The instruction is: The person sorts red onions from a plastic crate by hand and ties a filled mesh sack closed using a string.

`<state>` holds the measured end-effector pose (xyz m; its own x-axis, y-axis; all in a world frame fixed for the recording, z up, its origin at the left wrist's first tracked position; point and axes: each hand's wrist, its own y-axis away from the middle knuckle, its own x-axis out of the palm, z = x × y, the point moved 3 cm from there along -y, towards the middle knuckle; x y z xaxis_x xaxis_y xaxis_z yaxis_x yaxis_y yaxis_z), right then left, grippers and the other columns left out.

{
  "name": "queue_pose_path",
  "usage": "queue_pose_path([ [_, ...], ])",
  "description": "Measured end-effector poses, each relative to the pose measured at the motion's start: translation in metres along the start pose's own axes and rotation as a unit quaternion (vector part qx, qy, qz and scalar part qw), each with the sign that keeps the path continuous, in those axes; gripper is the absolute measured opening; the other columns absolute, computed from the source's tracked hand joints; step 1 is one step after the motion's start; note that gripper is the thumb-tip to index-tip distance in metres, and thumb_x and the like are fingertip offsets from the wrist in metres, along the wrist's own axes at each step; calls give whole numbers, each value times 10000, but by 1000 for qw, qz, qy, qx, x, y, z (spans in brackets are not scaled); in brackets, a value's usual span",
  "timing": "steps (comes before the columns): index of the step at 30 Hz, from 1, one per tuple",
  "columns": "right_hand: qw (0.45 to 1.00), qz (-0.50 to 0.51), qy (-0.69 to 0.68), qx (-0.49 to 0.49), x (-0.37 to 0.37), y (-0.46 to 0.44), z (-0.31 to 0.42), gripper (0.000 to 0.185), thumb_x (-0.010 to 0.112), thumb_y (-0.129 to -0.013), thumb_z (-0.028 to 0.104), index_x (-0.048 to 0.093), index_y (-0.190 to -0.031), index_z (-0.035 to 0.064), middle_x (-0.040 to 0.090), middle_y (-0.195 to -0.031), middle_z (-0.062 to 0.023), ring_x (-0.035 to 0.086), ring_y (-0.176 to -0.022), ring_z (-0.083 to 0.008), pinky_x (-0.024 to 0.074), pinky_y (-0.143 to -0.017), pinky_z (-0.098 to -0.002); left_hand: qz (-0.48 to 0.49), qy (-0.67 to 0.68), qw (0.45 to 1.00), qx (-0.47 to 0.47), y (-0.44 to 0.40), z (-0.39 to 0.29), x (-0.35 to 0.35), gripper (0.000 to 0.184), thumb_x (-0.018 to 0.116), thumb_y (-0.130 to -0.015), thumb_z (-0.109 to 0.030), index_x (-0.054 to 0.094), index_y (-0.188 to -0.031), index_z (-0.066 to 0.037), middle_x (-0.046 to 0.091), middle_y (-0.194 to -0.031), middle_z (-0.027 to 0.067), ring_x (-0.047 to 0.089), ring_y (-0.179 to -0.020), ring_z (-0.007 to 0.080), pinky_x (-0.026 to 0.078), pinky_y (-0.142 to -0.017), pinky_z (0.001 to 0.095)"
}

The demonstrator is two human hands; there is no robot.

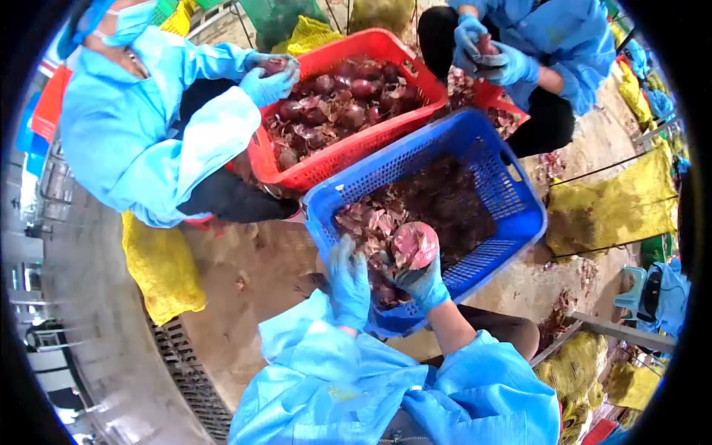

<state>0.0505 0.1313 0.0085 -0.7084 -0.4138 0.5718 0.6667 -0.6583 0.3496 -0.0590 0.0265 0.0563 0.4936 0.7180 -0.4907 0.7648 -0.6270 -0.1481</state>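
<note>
In the head view my right hand (424, 283), in a blue glove, grips a red onion (416, 245) from below and the side. The onion is pinkish, with some loose skin on its left side. To the left of it, my left hand (348, 280), also gloved, is raised with its fingers extended and nothing visible in it. Both hands are over the near side of a blue plastic basket (510, 194). Dry onion skins (371, 222) lie inside that basket, under and beyond the onion.
A red basket (334, 167) full of red onions (353, 116) adjoins the blue one. Two co-workers in blue gowns, one person (141, 133) left and another person (567, 44) right, each hold an onion. Yellow mesh sacks (159, 267) stand on the floor; a drain grate (191, 378) runs at left.
</note>
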Motion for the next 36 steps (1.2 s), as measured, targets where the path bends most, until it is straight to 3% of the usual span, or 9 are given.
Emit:
queue_pose_path([
  [2, 947, 91, -299, 73, -1, 17, 5, 648, 363, -808, 636, 500, -1177, 121, 551, -1140, -99, 532, -1026, -271, 431, -890, -419, 99, 136, 985, -36, -11, -60, -18, 514, 570, -863, -267, 401, -1279, -19, 491, -1212, 162, 441, -1147, 271, 313, -1002, 358],
  [5, 961, -10, -247, 126, 16, 49, 23, 732, 355, -818, 651, 436, -1267, 79, 517, -1208, -127, 505, -1081, -299, 399, -950, -451, 255, 264, 930, 10, 12, -72, 4, 738, 680, -792, -256, 277, -1356, -3, 417, -1288, 145, 410, -1174, 215, 313, -1007, 333],
  [13, 996, -67, -38, -34, 32, 66, 36, 751, 331, -828, 680, 491, -1190, 42, 567, -1105, -136, 561, -987, -246, 476, -855, -373, 131, 416, 882, -180, 38, -63, 24, 569, 678, -779, -129, 386, -1254, -12, 472, -1185, 106, 477, -1068, 186, 394, -932, 296],
  [17, 955, -85, 207, -194, 60, 102, 46, 620, 557, -848, 418, 341, -1306, 60, 458, -1224, -127, 449, -1120, -208, 388, -950, -327, 98, 362, 916, -143, 39, -53, 18, 505, 650, -808, -184, 413, -1224, -23, 501, -1142, 105, 491, -1051, 193, 396, -932, 309],
  [20, 982, -96, 75, -145, 8, 81, 6, 603, 597, -825, 388, 372, -1297, 88, 461, -1230, -100, 420, -1145, -201, 344, -990, -335, 184, 263, 947, 32, 35, -15, 42, 430, 536, -889, -244, 425, -1240, -22, 492, -1194, 96, 467, -1101, 201, 383, -949, 304],
  [21, 992, -83, 18, -92, -10, 75, -7, 578, 581, -833, 401, 388, -1292, 107, 466, -1230, -85, 431, -1137, -203, 342, -994, -336, 243, 384, 883, -115, 39, -22, 42, 414, 488, -918, -256, 425, -1253, -21, 484, -1222, 92, 453, -1128, 196, 374, -959, 299],
  [27, 897, -109, -421, -76, -56, 126, 55, 533, 599, -785, 439, 472, -1189, 115, 544, -1143, -93, 548, -1005, -256, 450, -901, -423, 318, 102, 942, 31, 54, -64, 37, 408, 490, -906, -273, 489, -1227, -21, 505, -1238, 155, 451, -1168, 240, 349, -978, 314],
  [32, 874, -170, -334, -308, -129, 188, 187, 522, 614, -798, 414, 452, -1186, 104, 548, -1099, -109, 552, -987, -293, 489, -821, -477, 154, -281, 927, 195, 44, 18, 35, 543, 626, -719, -236, 466, -1223, -113, 460, -1220, 154, 286, -1244, 384, 184, -983, 609],
  [36, 817, -220, -136, -515, -133, 258, 325, 316, 522, -888, 306, 492, -1109, 83, 548, -1045, -90, 552, -922, -203, 483, -803, -329, 38, -409, 909, 70, 37, 33, 20, 736, 624, -702, -203, 302, -1356, -107, 260, -1396, 175, 195, -1306, 386, 169, -1047, 544],
])
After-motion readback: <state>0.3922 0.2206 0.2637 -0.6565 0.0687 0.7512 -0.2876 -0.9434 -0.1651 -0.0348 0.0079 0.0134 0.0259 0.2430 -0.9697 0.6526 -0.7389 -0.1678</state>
